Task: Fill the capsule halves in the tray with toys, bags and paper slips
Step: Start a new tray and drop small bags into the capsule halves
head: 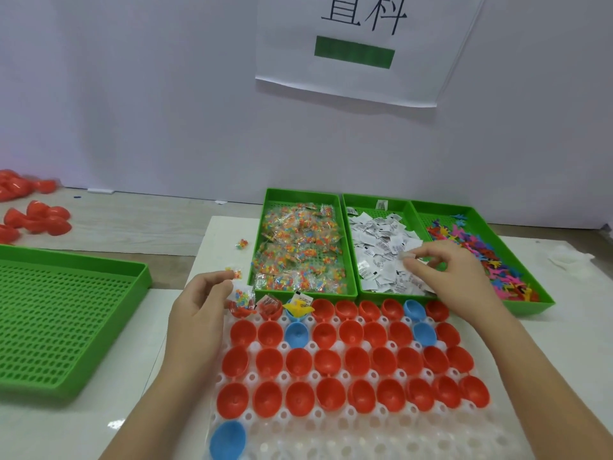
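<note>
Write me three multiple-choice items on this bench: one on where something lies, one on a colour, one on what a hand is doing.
1. Which green bin holds the paper slips?
A. the left bin
B. the middle bin
C. the right bin

2. What colour is the lone capsule half in the nearest row of the white tray?
A. blue
B. red
C. yellow

3. What is the right hand doing?
A. lying flat on the table
B. gripping a red capsule half
C. pinching a paper slip

Answers:
1 B: the slips lie between the bead bags and the toys.
2 A: it sits alone at the near left corner, plainly blue.
3 C: thumb and finger pinch a slip above the middle bin.
</note>
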